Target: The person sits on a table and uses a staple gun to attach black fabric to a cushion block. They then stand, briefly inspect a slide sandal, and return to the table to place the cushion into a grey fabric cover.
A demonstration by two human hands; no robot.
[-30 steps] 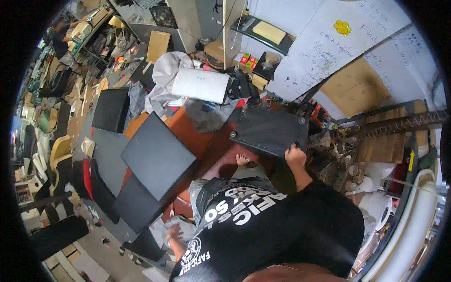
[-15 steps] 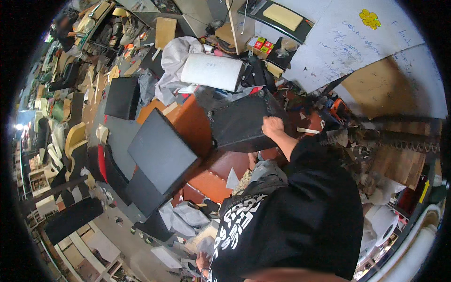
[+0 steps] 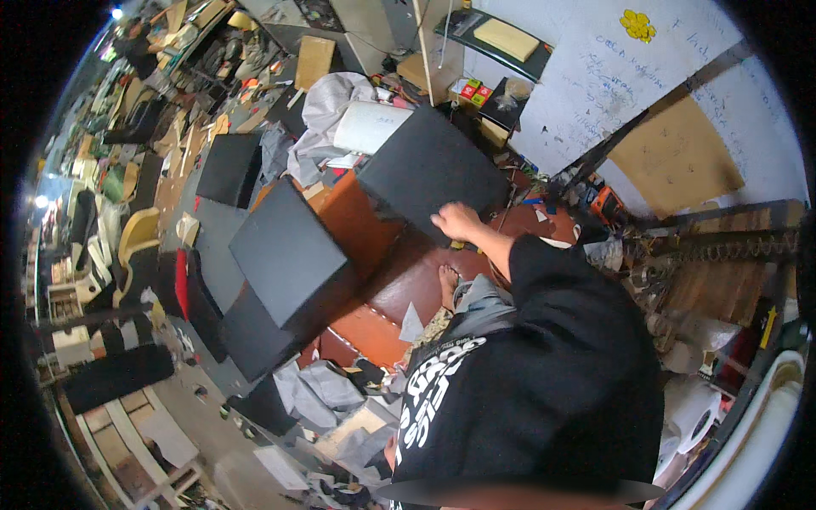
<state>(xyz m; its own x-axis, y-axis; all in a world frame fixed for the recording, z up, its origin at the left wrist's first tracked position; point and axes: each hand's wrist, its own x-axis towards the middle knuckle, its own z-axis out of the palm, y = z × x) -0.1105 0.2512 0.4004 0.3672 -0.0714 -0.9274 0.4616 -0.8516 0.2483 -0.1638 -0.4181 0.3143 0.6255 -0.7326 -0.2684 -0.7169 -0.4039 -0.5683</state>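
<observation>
1. Up at twelve o'clock of the brown worktop [image 3: 374, 223], the right hand [image 3: 459, 223] has its grip closed on the lower edge of a black panel [image 3: 429, 170], held tilted above the worktop.
2. Left hand: out of sight, so I cannot tell its grip.
3. Another black panel [image 3: 287, 255] lies at nine o'clock, overhanging the worktop's edge.
4. A white roll [image 3: 370, 127] and grey cloth [image 3: 331, 106] sit beyond the held panel.
5. At two o'clock, a scribbled white board [image 3: 612, 85] leans; the room around is crowded with clutter.

Black panel [image 3: 429, 166] matt, cloth-covered; brown seat pad [image 3: 425, 280] glossy, leather-like
</observation>
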